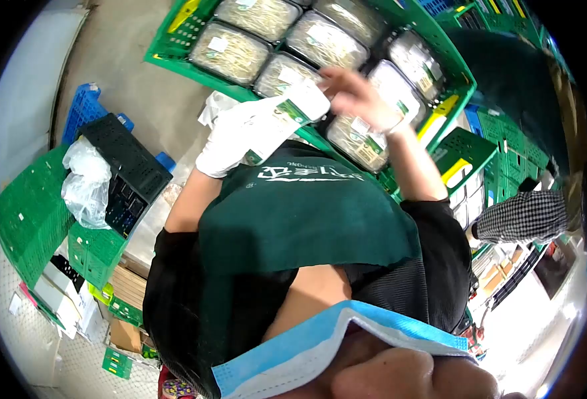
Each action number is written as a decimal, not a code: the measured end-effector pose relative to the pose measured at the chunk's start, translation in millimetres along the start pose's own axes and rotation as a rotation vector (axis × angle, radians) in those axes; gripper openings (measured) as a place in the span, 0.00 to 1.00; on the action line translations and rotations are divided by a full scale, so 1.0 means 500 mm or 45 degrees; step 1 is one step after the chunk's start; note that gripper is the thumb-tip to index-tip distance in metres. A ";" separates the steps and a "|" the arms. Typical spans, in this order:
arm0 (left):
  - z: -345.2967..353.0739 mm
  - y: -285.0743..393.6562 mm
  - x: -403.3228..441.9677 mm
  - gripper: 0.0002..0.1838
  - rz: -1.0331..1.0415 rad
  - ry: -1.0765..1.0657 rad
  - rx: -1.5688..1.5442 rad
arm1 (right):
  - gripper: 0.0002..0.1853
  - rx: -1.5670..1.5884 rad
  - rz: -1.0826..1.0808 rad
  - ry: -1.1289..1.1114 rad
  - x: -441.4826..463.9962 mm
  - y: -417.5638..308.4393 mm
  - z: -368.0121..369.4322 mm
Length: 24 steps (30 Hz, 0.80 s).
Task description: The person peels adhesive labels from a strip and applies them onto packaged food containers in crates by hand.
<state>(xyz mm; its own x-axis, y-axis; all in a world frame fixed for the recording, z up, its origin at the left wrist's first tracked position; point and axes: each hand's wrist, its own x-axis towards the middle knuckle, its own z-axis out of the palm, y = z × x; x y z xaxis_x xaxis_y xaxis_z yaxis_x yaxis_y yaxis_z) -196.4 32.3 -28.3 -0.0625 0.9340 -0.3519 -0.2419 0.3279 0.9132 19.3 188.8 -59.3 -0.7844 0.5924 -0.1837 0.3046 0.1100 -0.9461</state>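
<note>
My left hand (230, 136), in a white glove, is closed around a white strip of labels with green print (293, 110). One end of this strip points toward my right hand (360, 100), which is bare and smeared by motion. The right fingers are close to the strip's end, over the near side of a green crate (194, 74). Whether they pinch a label cannot be made out. Inside the crate sit several clear-lidded packs of pale thin sprouts (230, 53), many bearing a white and green label. Part of one pack (283, 74) lies behind the strip.
To the left are a black crate (130, 153), a clear plastic bag (87, 179) and green crates (31, 206). More green crates (506, 133) stand at the right, where another person's checked sleeve (523, 218) shows. My green apron (307, 219) is just below the crate.
</note>
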 end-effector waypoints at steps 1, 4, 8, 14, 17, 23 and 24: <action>-0.016 0.004 0.001 0.17 -0.027 -0.042 0.006 | 0.22 0.028 -0.203 -0.105 0.011 -0.060 0.054; -0.058 0.076 -0.005 0.16 -0.005 -0.048 0.098 | 0.08 -0.249 -0.237 -0.157 0.054 -0.132 0.126; -0.105 -0.008 -0.008 0.07 0.186 0.225 0.330 | 0.08 -0.506 -0.209 -0.095 0.100 -0.161 0.194; -0.281 0.006 -0.086 0.10 -0.239 0.401 0.350 | 0.19 -0.876 0.232 -0.030 0.335 -0.028 0.133; -0.332 -0.018 -0.110 0.11 -0.201 0.535 0.059 | 0.25 -1.147 0.389 -0.085 0.390 0.098 0.244; -0.302 -0.025 -0.078 0.13 -0.122 0.613 -0.160 | 0.35 -1.009 0.651 -0.069 0.367 -0.053 0.205; -0.285 -0.020 -0.064 0.13 -0.107 0.553 -0.288 | 0.30 -0.308 0.415 -0.215 0.340 -0.064 0.206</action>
<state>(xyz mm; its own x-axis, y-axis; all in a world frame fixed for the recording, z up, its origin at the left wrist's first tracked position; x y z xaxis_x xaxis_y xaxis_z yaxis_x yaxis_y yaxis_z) -329.9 -21.3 -55.5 -0.4197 0.7442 -0.5197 -0.4644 0.3159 0.8274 -179.4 204.0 -87.9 -0.6976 0.4907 -0.5221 0.6526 0.1345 -0.7456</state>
